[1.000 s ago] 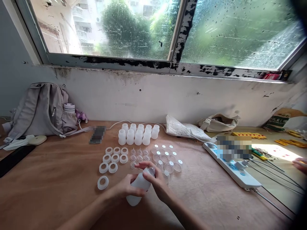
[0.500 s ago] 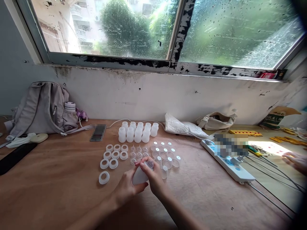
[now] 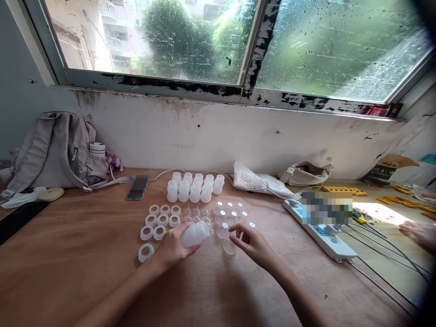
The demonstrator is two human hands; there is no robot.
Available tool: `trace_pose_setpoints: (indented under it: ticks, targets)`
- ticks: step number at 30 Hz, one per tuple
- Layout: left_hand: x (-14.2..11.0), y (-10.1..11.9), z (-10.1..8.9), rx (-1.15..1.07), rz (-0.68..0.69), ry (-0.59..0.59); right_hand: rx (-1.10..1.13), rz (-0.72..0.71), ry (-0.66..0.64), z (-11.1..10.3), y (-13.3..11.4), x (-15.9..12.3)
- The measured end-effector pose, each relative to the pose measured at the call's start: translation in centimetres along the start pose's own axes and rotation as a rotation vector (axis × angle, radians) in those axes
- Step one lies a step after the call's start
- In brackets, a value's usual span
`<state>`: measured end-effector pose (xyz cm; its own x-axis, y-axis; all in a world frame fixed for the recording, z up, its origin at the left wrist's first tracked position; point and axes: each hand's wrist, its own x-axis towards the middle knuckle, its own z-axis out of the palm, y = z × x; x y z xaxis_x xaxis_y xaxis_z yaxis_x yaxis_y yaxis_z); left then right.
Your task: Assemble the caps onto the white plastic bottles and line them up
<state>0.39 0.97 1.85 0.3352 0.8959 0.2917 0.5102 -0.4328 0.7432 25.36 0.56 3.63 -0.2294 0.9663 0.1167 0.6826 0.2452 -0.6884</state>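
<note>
My left hand [image 3: 177, 245] is wrapped round a frosted white plastic bottle [image 3: 195, 234], tilted with its mouth to the right. A small clear piece [image 3: 208, 223] sits at the bottle's mouth. My right hand [image 3: 247, 240] is apart from the bottle, its fingers bent and spread above the clear round caps. The nearest clear cap [image 3: 229, 247] lies just below and left of these fingertips; whether they touch it is unclear. Behind it, several clear caps [image 3: 222, 233] with white dots stand in rows. Clear teat-like pieces [image 3: 196, 212] stand behind the bottle, partly hidden by it.
White rings [image 3: 146, 232] lie in rows at left, with one ring [image 3: 146, 252] nearer me. Several frosted bottles [image 3: 195, 193] stand behind. A power strip [image 3: 320, 234] with cables lies at right. A backpack [image 3: 57, 150] is back left. Another person's hand [image 3: 415, 231] shows far right.
My right hand has let go of the bottle and moved right, over the clear caps. My left hand still holds the bottle, now tilted further right.
</note>
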Motion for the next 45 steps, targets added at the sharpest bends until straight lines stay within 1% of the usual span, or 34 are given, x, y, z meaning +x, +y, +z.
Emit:
trace_pose_setpoints:
  ticks: [2,4,6,8,11,13,19,21,23,26,28,31,39,45]
  targets:
    - [-0.1,-0.5,0.1,0.035,0.004,0.008,-0.079,0.045,-0.1,-0.5,0.9,-0.6]
    - [-0.3,-0.9,0.4,0.063,0.017,0.026,-0.124,0.066,-0.18,-0.5,1.3,-0.9]
    - [-0.5,-1.2,0.6,0.083,0.034,0.038,-0.151,0.075,-0.234,-0.2,1.4,-0.8]
    - [-0.8,-1.6,0.8,0.092,0.047,0.054,-0.158,0.064,-0.249,0.0,1.2,-0.5]
    - [-1.2,-2.1,0.8,0.099,0.076,0.086,-0.141,0.014,-0.216,0.1,1.0,0.3]
    - [-1.3,-2.4,0.7,0.119,0.107,0.088,-0.115,-0.003,-0.196,0.1,1.0,0.7]
    - [-1.4,-2.6,0.5,0.169,0.174,0.104,-0.02,0.017,-0.159,-0.5,0.9,1.4]
    - [-1.4,-2.6,0.4,0.186,0.175,0.103,0.018,0.0,-0.117,-0.8,0.5,1.8]
    - [-1.3,-2.5,0.4,0.198,0.161,0.106,0.066,-0.004,-0.045,-1.2,0.0,2.1]
    - [-1.3,-2.5,0.3,0.205,0.124,0.135,0.178,0.037,0.069,-1.3,-0.8,2.6]
    - [-1.3,-2.6,0.2,0.21,0.106,0.152,0.271,0.071,0.084,-1.0,-1.2,2.8]
    - [-1.2,-2.6,0.2,0.216,0.105,0.156,0.35,0.076,0.057,0.1,-1.6,2.9]
    - [-1.2,-2.5,0.4,0.232,0.119,0.165,0.333,0.004,0.06,3.0,-1.9,2.9]
    - [-1.3,-2.6,0.5,0.232,0.131,0.166,0.315,-0.035,0.087,4.0,-2.0,2.8]
